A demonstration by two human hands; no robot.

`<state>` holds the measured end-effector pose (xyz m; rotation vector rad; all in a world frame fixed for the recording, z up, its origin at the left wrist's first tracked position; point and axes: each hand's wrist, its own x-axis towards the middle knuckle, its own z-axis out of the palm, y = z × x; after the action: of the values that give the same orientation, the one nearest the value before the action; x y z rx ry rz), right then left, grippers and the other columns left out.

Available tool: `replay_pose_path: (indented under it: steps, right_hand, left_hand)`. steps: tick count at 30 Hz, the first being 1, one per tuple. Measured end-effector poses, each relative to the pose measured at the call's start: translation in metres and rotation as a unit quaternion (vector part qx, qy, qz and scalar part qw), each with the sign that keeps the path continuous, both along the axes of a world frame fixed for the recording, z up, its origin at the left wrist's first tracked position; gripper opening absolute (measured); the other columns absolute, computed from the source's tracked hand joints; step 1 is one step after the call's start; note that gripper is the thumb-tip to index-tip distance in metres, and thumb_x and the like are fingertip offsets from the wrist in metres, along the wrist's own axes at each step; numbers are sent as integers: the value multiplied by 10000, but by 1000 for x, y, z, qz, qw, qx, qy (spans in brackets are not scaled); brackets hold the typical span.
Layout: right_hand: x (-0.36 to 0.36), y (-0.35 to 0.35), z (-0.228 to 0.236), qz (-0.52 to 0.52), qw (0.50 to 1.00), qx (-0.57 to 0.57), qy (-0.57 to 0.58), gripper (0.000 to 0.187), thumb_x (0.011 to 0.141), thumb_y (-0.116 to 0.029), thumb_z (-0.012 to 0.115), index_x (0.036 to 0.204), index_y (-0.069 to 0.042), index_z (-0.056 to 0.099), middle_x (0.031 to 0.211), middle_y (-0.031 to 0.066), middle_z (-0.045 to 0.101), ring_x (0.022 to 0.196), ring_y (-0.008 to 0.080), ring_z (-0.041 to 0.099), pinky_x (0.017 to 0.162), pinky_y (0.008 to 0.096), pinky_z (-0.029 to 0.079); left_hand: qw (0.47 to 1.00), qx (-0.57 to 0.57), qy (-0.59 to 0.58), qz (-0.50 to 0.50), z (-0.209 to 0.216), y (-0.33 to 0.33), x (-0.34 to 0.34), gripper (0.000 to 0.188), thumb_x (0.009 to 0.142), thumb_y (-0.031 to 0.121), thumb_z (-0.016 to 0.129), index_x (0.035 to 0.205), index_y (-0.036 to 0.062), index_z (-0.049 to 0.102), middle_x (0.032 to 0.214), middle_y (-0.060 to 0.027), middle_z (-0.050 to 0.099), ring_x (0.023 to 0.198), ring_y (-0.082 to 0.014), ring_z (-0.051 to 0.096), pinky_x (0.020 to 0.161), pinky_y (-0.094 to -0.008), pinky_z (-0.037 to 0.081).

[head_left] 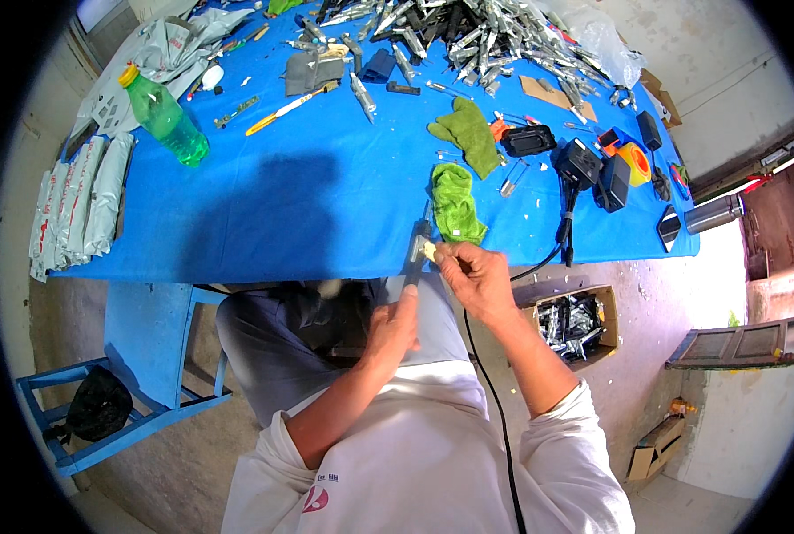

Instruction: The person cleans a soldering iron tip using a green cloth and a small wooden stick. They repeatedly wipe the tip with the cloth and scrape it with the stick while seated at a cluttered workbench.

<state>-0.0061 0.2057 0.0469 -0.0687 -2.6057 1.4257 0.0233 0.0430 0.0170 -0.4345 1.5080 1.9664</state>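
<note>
My left hand is closed round the lower end of a dark grey, slim handheld device. A thin tip rises from its top, at the table's front edge above my lap. My right hand pinches a small pale-yellow piece against the device's side; whether it is cloth or sponge I cannot make out. Just beyond the hands lies a bright green cloth, with a darker green cloth behind it.
A blue-covered table carries a heap of slim grey devices, a green bottle, grey packets, a yellow-handled brush and black power adapters. A cable hangs past my right arm. Below stand a filled cardboard box and a blue chair.
</note>
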Motion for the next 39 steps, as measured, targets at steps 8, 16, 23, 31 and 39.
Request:
replay_pose_path:
  steps: [8,16,23,31,39]
  right_hand:
    - [-4,7,-15,-54,994,-81,55,155,884,-150,657,963,-24,703,700,84,678,587,99,586,567,266,476]
    - [-10,4,-3,-32,998,-39,27,196,873,-172,687,1002,-26,702,710,92,682,595,101,604,566,266,481]
    - [-11,3,-4,-33,996,19,78,170,866,-154,681,980,-29,702,738,130,686,594,178,656,559,300,501]
    - [-11,3,-6,-32,997,14,70,146,848,-161,692,927,-39,708,693,131,668,552,191,634,535,306,489]
    - [-9,6,-12,-11,1000,-21,16,152,851,-165,695,925,-34,712,656,110,658,525,154,594,523,287,468]
  left_hand:
    - [1000,-8,9,-9,5,-3,-5,542,951,472,519,552,183,291,499,47,293,440,-90,295,498,-310,403]
    - [1000,-4,-3,-7,4,-2,-4,530,949,459,532,562,186,292,502,54,286,438,-82,290,494,-307,399]
    - [1000,4,6,-5,3,-2,-5,520,948,457,535,568,183,310,499,55,296,433,-80,297,491,-308,405]
    - [1000,-5,6,-5,2,1,-3,516,949,453,533,572,180,311,503,55,286,437,-79,288,493,-308,402]
    - [1000,1,-8,2,6,3,-2,536,952,457,521,556,180,289,509,56,289,438,-84,285,486,-316,400]
